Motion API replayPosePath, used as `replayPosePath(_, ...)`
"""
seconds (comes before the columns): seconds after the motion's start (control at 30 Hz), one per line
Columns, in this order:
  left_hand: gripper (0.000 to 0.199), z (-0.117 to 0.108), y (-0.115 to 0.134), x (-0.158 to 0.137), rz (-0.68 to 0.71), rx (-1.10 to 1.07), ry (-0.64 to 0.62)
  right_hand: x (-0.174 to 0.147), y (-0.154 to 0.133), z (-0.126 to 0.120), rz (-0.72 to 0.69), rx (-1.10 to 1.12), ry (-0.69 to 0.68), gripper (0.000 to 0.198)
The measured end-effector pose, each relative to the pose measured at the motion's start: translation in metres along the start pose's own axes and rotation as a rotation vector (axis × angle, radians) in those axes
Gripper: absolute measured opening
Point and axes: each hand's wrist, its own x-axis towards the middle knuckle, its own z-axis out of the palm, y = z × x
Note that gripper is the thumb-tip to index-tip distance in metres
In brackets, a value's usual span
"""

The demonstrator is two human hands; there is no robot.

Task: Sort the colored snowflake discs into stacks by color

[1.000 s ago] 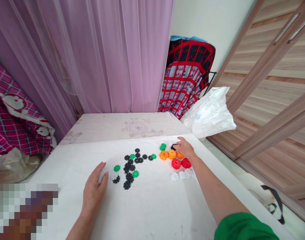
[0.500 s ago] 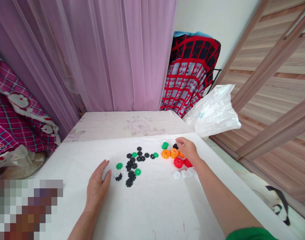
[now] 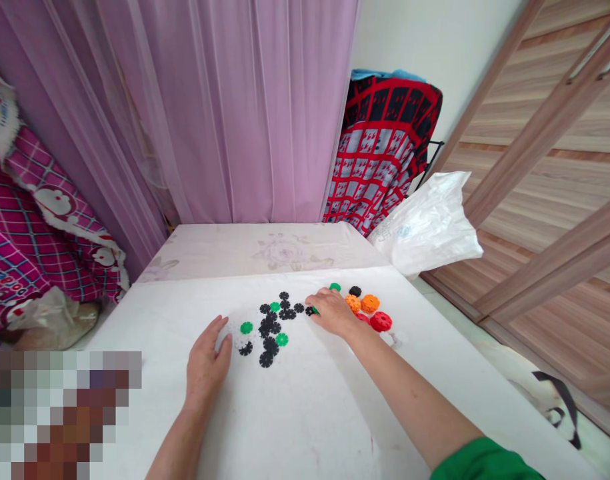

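Note:
My left hand rests on the table's left side, its fingers and thumb apart and nothing between them. Just right of it lie a green snowflake disc, several clear discs and a black disc. A cluster of black notched discs spreads across the middle, with green discs among them. My right hand reaches in from the right, its bent fingers closed over a green disc beside a black disc; the fingers partly cover it.
Stacks of orange discs, red discs, clear discs, green discs and black discs stand right of my right hand. A white plastic bag is at the table's right edge, before a wooden wardrobe.
My right hand has moved left, away from the coloured stacks, to the green disc at the right end of the black cluster. My left hand keeps its place; the view has shifted slightly.

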Motion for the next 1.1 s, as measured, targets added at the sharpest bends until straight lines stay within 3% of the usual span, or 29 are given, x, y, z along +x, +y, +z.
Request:
replayPosePath(0.27, 0.040, -0.002, 0.005, -0.001, -0.017, -0.009, 0.003, 0.007, -0.012, 0.007, -0.007, 0.080, -0.008, 0.037)
replayPosePath(0.4, 0.040, -0.003, 0.005, 0.000, -0.021, -0.019, 0.000, 0.001, -0.010, 0.000, 0.011, 0.119, 0.037, 0.041)
replayPosePath(0.5, 0.041, -0.002, 0.003, 0.000, -0.011, -0.007, -0.002, -0.009, 0.013, -0.016, 0.083, 0.181, 0.135, 0.040)
replayPosePath(0.6, 0.041, -0.002, 0.002, 0.001, 0.001, 0.001, -0.014, -0.017, 0.055, -0.031, 0.280, 0.175, 0.216, 0.040)
replayPosePath(0.77, 0.042, -0.004, 0.001, 0.002, 0.012, 0.015, -0.026, -0.022, 0.115, -0.030, 0.490, 0.080, 0.163, 0.036)
replayPosePath(1.1, 0.042, -0.004, -0.002, 0.001, 0.019, 0.022, -0.023, -0.011, 0.130, -0.008, 0.490, 0.072, 0.067, 0.038)
